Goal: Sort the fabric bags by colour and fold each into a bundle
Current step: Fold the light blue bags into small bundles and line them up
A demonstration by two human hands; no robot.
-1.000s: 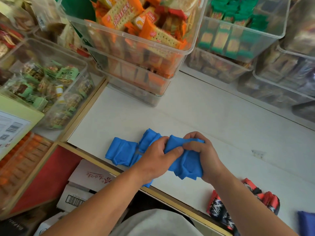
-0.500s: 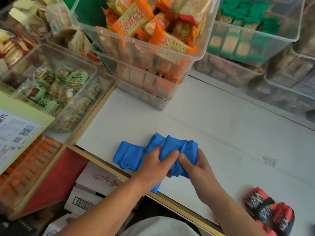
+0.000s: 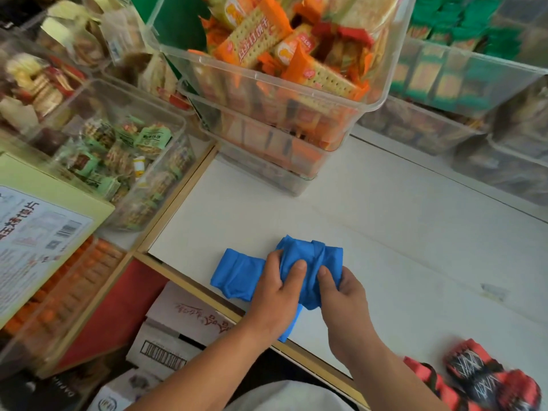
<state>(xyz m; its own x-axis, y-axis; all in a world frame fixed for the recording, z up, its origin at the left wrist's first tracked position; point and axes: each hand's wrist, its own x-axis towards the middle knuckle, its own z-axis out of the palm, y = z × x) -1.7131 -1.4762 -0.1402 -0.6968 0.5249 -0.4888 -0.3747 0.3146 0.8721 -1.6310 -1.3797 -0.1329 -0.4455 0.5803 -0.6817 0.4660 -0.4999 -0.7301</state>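
A blue fabric bag (image 3: 237, 274) lies at the near edge of a white counter (image 3: 400, 232). Its long axis runs left to right, roughly along that edge, with the right end a little farther from the person. The left end sits flat on the counter as a folded panel. The right end is bunched into a thick, creased roll, and a short tail of cloth hangs over the counter's edge below the wrist.

The left hand (image 3: 275, 295) grips the roll from the near side, its thumb pressed on top of the cloth and its fingers curled round the far side. The right hand (image 3: 345, 301) grasps the roll's right end, with the thumb lying on the fabric just beside the left thumb and the fingers tucked out of sight under the cloth. Both bare forearms reach in from the bottom of the frame and angle toward each other.

Red-and-black bags (image 3: 489, 378), blurred, lie on the counter at the person's right, well apart from the blue one. A clear tub of orange cracker packets (image 3: 267, 69) stands at the counter's far side, and a cardboard box (image 3: 189, 318) sits below its near edge.
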